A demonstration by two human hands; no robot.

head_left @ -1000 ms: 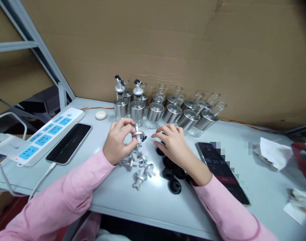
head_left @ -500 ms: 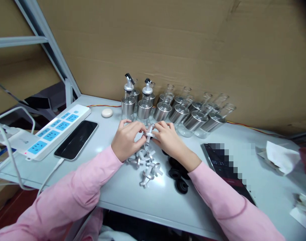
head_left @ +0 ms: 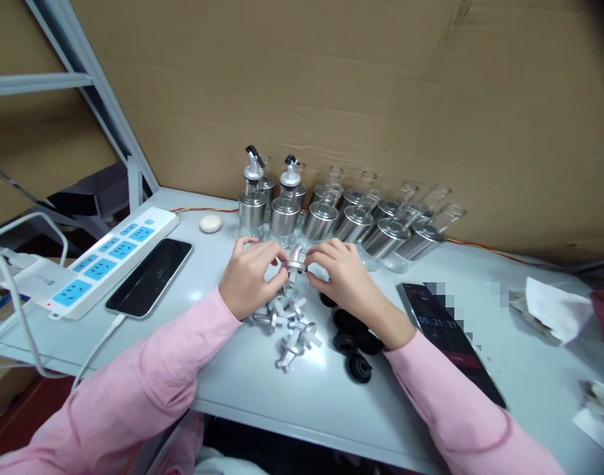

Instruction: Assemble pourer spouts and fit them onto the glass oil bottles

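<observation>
My left hand (head_left: pixel 254 276) pinches a silver pourer spout (head_left: pixel 296 265) by its round flange, holding it upright above the table. My right hand (head_left: pixel 344 277) is on the other side, thumb and fingertips closed beside the flange. A small dark bit shows at those fingertips, too small to name. Below lie several loose silver pourer spouts (head_left: pixel 293 346) in a pile. Several black rubber-like caps (head_left: pixel 358 367) lie under and beside my right wrist. Behind my hands stand glass bottles with steel sleeves (head_left: pixel 322 221); two front bottles carry silver pourers (head_left: pixel 291 173) with black tips.
On the left are a white power strip (head_left: pixel 115 260), a charging phone (head_left: pixel 151 277) and a white rounded object (head_left: pixel 210 223). Another phone (head_left: pixel 435 323) showing a timer lies right of my right forearm. Crumpled paper (head_left: pixel 556 310) is farther right. A cardboard wall (head_left: pixel 341 86) rises behind.
My right hand has shifted slightly right, its fingers drawn back and bent more beside the spout. My left hand and the spout stay almost in place.
</observation>
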